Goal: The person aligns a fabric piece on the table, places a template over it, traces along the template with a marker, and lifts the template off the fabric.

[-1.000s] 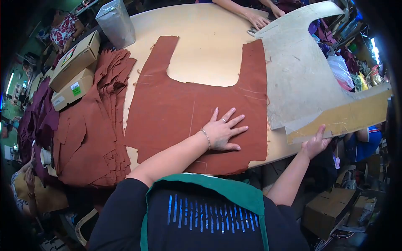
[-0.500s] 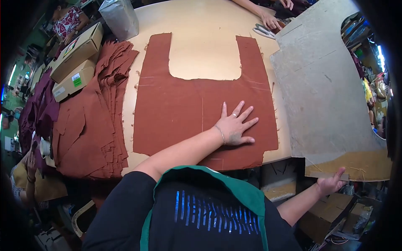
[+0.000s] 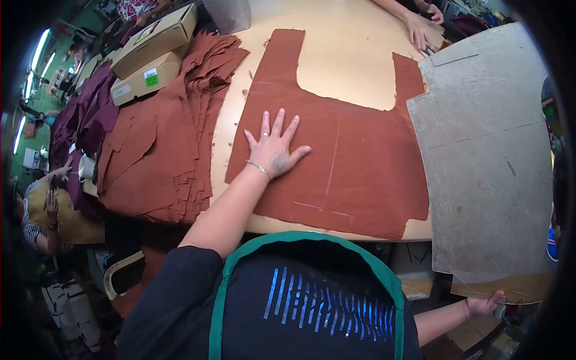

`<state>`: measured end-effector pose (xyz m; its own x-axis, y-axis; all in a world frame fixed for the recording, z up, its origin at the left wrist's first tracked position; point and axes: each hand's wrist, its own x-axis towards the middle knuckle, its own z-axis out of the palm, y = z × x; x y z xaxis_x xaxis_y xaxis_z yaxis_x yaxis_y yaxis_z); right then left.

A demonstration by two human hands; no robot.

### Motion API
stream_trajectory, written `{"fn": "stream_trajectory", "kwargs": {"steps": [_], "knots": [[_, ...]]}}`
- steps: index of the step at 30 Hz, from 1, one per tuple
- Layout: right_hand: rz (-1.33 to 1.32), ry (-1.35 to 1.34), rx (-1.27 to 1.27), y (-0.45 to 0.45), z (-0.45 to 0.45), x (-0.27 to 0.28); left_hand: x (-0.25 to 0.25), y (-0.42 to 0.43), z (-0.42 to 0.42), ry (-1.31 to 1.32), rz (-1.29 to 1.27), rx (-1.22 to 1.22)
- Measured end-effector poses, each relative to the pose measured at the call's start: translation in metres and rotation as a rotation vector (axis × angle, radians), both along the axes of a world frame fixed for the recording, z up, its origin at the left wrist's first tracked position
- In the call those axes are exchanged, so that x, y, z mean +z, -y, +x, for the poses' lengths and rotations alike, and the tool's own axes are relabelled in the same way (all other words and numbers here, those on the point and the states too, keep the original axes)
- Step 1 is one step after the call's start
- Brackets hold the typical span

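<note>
A rust-brown cut fabric piece lies on the table, with a U-shaped cutout at its far side and pale chalk lines. My left hand rests flat on its left half, fingers spread. Against the fabric's right edge is a large grey pattern board, which touches or overlaps the right strap. Low at the right, my right hand is by the tan lower edge of the board. Its fingers look curled and the thumb points outward; what they grip is unclear.
Stacked rust-brown fabric pieces lie left, beside cardboard boxes and purple cloth. Another person's hands are at the far right of the table. A person in a striped sleeve is at the left.
My left hand has moved left across the fabric, still flat. The board has come closer to the fabric's right side. The view has shifted, and the scissors by the other person's hand no longer show.
</note>
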<state>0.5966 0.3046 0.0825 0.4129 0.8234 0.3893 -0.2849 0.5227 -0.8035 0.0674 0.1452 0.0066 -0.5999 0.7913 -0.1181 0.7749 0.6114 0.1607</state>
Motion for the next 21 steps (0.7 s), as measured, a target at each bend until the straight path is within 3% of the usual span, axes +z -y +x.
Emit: {"fn": "stream_trajectory", "kwargs": {"steps": [4,11,15,17,18,19,20,21], "knots": [[0.023,0.068,-0.023,0.001,-0.019,-0.006,0.003,0.006,0.011,0.008,-0.058,0.073],[-0.062,0.024,0.352,-0.012,0.009,-0.027,0.003,0.001,0.002,-0.003,-0.023,0.056],[-0.077,0.017,0.544,-0.023,-0.036,-0.031,0.006,0.014,0.005,0.019,0.040,0.019],[-0.172,-0.037,0.683,-0.017,-0.078,-0.026,-0.011,0.028,-0.030,0.027,0.522,-0.041],[-0.225,0.003,0.698,-0.022,-0.089,-0.030,-0.012,0.034,-0.056,0.303,0.763,-0.118],[-0.282,0.050,0.702,-0.030,-0.099,-0.038,-0.005,0.037,-0.070,0.866,1.030,0.075],[-0.260,0.116,0.740,-0.040,-0.118,-0.043,0.019,0.050,-0.080,1.226,0.990,0.214],[-0.233,0.216,0.692,-0.038,-0.150,-0.036,0.035,0.057,-0.088,1.510,1.007,0.154]]}}
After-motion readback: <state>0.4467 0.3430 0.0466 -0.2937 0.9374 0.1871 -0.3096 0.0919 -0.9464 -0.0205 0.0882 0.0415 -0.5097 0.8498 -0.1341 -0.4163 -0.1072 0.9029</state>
